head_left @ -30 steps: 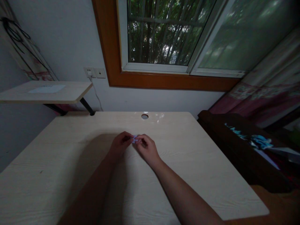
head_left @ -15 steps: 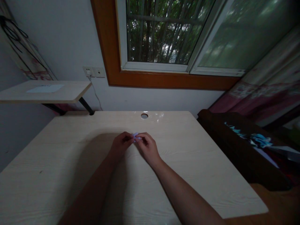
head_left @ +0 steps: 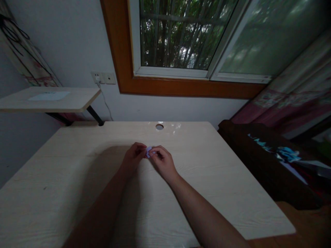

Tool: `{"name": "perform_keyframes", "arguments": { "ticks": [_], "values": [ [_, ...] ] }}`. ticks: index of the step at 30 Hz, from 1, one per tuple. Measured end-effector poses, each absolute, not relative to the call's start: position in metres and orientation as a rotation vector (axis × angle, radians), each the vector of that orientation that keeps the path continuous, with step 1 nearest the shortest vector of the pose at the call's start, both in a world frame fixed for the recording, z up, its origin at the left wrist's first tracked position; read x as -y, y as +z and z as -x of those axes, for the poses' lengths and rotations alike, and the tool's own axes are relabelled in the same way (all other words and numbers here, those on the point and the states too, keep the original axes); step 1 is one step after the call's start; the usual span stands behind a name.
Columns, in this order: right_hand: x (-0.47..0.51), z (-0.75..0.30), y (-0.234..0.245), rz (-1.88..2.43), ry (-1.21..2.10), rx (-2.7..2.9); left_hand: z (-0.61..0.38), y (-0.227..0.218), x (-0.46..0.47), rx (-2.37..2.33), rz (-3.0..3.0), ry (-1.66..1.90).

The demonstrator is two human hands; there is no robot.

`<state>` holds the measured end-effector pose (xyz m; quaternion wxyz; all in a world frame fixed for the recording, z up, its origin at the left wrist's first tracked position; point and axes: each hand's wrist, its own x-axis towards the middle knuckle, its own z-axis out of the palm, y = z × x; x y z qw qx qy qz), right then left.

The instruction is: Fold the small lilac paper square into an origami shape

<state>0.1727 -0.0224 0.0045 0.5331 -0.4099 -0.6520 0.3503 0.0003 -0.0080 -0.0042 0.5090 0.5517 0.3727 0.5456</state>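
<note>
A small, pale purple piece that looks like folded paper (head_left: pixel 148 151) is pinched between my two hands above the desk (head_left: pixel 207 179). My left hand (head_left: pixel 134 155) has its thumb and fingers closed on the piece's left side. On the other side, my right hand (head_left: pixel 162 158) grips it between thumb and forefinger. The fingers cover much of the piece, so its full shape is hidden.
A raised shelf (head_left: pixel 69 98) on black legs, with a white sheet (head_left: pixel 49 96) on it, stands at the back left. A round cable hole (head_left: pixel 159 127) lies near the desk's rear edge. Dark furniture (head_left: pixel 248 155) holding blue cloth (head_left: pixel 287 154) stands right.
My left fingers have shifted slightly on the purple piece, and a little more of it shows between the hands. The right hand has hardly moved.
</note>
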Motion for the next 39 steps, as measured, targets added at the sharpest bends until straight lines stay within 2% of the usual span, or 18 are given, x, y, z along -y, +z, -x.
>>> {"name": "perform_keyframes", "arguments": {
  "ticks": [10, 39],
  "values": [
    [0.018, -0.168, -0.012, 0.991, 1.103, 1.296, 0.001, -0.004, 0.012, -0.900, -1.349, 1.286],
    [0.022, -0.165, 0.001, 0.929, 1.147, 1.150, -0.002, -0.003, 0.015, -1.058, -1.529, 1.267]
  ]
}}
